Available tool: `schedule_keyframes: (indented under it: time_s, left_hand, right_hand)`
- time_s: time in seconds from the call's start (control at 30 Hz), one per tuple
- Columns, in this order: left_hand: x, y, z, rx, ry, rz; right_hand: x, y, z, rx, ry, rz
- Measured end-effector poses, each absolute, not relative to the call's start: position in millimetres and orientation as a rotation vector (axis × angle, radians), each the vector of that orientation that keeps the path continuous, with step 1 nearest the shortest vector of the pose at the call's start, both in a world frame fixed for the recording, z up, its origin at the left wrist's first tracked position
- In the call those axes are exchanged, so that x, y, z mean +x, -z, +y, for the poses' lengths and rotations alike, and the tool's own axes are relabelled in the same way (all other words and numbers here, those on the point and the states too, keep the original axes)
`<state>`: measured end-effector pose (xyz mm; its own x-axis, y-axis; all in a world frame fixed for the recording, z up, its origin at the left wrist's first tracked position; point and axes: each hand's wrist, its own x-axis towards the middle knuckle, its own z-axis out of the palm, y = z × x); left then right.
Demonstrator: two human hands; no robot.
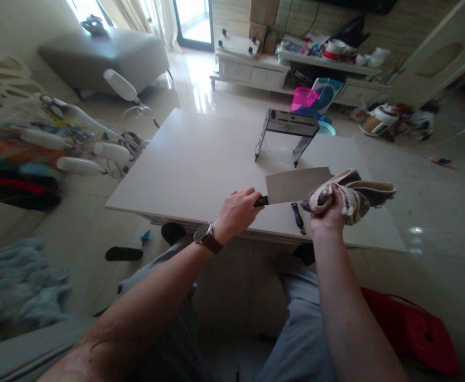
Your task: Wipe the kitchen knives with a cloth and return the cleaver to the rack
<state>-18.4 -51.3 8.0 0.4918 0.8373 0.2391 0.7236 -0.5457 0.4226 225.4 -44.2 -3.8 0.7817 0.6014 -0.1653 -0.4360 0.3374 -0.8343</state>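
My left hand (239, 211) is wrapped round the black handle of a cleaver (294, 184), its broad blade pointing right above the white table (200, 159). Bunched in my right hand (331, 212) is a brown and cream cloth (355, 193). The cloth meets the far end of the blade and hides that part of it. Below the blade, near the table's front edge, lies a small tool with a black handle (297, 217). Behind the cleaver stands a knife block with a dark top and clear sides (290, 124).
A white lamp (89, 119) with several arms stands left of the table. Beyond the table are a pink basket (304, 98) and a white cabinet (252, 74). A red bag (427, 334) lies on the floor at the lower right.
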Motion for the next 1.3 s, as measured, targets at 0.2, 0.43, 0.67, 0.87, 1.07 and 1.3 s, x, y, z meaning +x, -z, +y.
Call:
schedule_keyframes:
  time_s: [0.2,0.43,0.67,0.87,1.07,1.3]
  left_hand:
    - [-16.7,-8.4,-51.4,2.463,-0.588,1.384]
    - [-21.3,-11.6,-48.1,2.414,-0.607,1.451]
    - [-34.6,-6.8,-23.3,1.625,-0.828,1.509]
    - [-43.8,-5.0,-13.1,1.14,-0.964,1.143]
    - [-34.8,-6.4,-22.0,1.064,-0.867,1.028]
    - [-26.9,-12.1,-31.5,1.132,-0.808,0.96]
  right_hand:
    - [227.7,9.2,-42.2,-1.017,-0.685,-0.206]
    - [233.8,9.7,-43.5,-1.009,-0.73,-0.158]
    - [228.9,-5.5,-48.4,-0.981,-0.844,-0.202]
    - [221.6,-5.5,-48.4,-0.933,-0.9,-0.292]
    - [208.6,-4.7,-51.0,-0.908,-0.992,-0.401]
    - [194.9,-11.0,-54.6,-0.861,-1.03,-0.48]
